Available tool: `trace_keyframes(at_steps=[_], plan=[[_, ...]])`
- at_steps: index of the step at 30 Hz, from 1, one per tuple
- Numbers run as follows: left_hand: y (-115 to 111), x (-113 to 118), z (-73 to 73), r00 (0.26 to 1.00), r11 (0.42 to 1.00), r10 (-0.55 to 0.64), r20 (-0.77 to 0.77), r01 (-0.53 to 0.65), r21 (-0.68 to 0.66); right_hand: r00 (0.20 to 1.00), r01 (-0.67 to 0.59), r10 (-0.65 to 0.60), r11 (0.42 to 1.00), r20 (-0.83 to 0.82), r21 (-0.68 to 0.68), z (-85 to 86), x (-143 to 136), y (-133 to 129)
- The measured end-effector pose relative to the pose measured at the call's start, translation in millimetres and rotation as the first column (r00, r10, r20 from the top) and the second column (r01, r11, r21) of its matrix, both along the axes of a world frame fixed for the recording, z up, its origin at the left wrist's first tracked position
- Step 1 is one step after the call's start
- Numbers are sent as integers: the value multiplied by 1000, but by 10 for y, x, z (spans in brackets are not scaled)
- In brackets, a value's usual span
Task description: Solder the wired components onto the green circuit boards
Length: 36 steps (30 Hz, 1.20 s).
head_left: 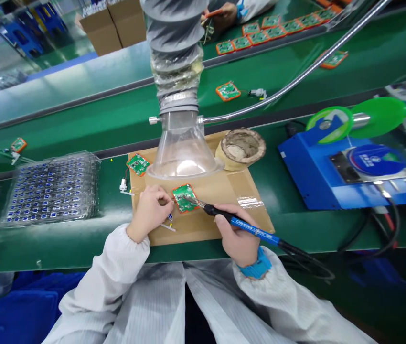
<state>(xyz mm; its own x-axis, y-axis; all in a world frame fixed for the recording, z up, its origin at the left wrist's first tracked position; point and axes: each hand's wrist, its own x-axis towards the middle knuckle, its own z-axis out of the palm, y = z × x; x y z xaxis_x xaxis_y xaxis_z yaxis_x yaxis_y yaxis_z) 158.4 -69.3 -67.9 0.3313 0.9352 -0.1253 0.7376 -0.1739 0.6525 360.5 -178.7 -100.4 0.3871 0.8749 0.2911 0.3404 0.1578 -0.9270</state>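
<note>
My right hand [238, 234] is wrapped around a blue and black soldering iron [253, 228], whose tip rests at a green circuit board [186, 198] with an orange edge. The board lies on a brown cardboard sheet [217, 228]. At the board's left edge my left hand [153, 210] pinches something thin, perhaps a wire, too small to make out. Just below those fingers sits a small blue-and-white part [170, 216] beside a thin white strip [168, 227]. A second circuit board [138, 164], wired to a white connector [123, 184], lies at the sheet's upper left.
A clear fume hood [186, 153] hangs low over the sheet. Behind it stands a round, crusted pot [242, 148]. Stacked clear trays [50, 188] of small parts lie left; a blue solder-reel stand [346, 162] stands right. Across the belt [117, 122], a co-worker's hand [226, 14] is near several boards.
</note>
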Motion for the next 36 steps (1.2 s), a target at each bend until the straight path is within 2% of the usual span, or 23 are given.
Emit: trace_keyframes(at_steps=[5, 16, 36], plan=[[2, 3, -3, 1000, 1000, -3, -9, 3, 10, 993, -84, 84, 996, 84, -6, 46, -36, 30], [-18, 0, -31, 1000, 999, -6, -11, 7, 33, 979, -79, 73, 996, 190, 26, 80, -102, 57], [-11, -5, -32, 1000, 1000, -6, -6, 6, 19, 982, -95, 82, 993, 168, 71, 82, -107, 59]])
